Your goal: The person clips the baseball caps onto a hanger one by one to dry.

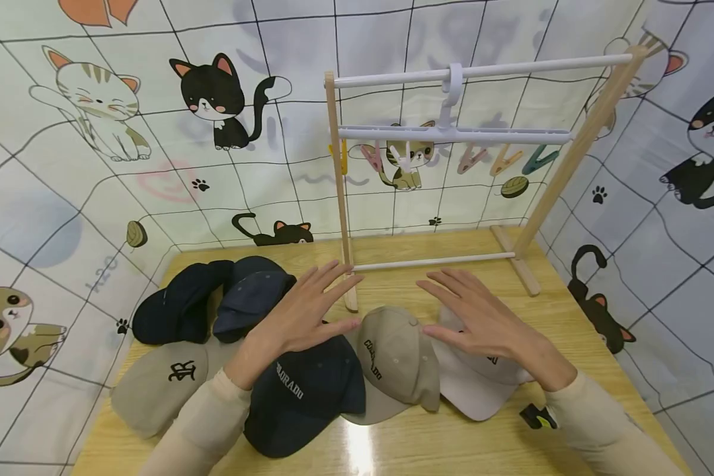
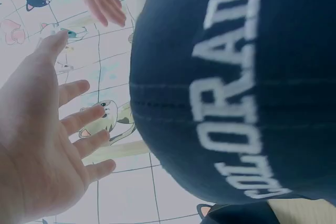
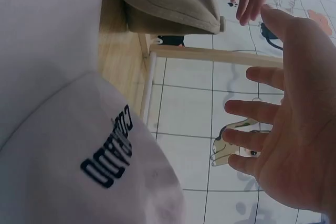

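Observation:
Both hands hover above a group of baseball caps, fingers extended and holding nothing. My left hand (image 1: 306, 307) is over the navy cap with white lettering (image 1: 309, 383), which fills much of the left wrist view. My right hand (image 1: 482, 314) is above the pale cap with dark lettering (image 1: 482, 390), partly covering it. Between them lies a khaki cap (image 1: 393, 357) marked COLORADO. At the left are a beige cap with a black emblem (image 1: 155, 387), a black cap (image 1: 181, 301) and a dark blue cap (image 1: 252, 297).
Behind the caps stands a wooden rack (image 1: 547, 178) with a white top bar (image 1: 529, 68). From it hangs a pale clip hanger (image 1: 500, 135) with several coloured clips. A small black object (image 1: 537, 416) lies near the right wrist. Cat-print cloth covers the walls around the wooden table (image 1: 404, 449).

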The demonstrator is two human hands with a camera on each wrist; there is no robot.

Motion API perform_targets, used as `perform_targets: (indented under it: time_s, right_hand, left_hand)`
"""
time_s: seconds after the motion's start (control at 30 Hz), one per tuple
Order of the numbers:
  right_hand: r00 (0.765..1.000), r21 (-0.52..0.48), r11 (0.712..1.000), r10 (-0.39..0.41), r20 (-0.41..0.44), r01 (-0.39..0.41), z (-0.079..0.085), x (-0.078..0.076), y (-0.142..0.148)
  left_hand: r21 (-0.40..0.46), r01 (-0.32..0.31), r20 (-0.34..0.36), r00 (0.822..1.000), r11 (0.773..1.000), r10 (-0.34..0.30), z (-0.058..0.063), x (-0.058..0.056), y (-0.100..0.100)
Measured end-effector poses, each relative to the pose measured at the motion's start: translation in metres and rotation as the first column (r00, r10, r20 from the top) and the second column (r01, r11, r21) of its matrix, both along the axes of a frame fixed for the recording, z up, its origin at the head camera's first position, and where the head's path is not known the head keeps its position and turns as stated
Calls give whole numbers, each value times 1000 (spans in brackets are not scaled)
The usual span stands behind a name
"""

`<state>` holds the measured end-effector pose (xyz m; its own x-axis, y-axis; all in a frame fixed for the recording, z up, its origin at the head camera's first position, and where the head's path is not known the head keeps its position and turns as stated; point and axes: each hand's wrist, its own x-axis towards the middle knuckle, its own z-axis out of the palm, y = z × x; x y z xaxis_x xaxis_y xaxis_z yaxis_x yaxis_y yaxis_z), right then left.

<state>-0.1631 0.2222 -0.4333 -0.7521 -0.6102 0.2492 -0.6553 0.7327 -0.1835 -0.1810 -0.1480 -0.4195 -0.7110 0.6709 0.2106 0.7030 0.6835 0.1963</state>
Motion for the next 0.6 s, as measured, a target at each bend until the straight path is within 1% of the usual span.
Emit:
perform_targets:
  time_s: [0.1,0.3,0.4,0.6]
  right_hand:
    - [1000,-13,1000,-17,7,17,-1,3,7]
    - [997,-26,997,-69,37,70,-8,8,22]
    - [994,-29,994,-101,49,102,-13,10,31]
    - [980,-36,983,-173,96,177,-19,15,49]
  left_hand:
    - [2,-7,-13,1000,1000,7,4,-7,2]
    - [28,-33,-8,999,999,34,13,-19,2]
    - [65,-39,-25,999,997,40,19,-28,3]
    - [149,-32,-84,995,988,45,31,-44,1]
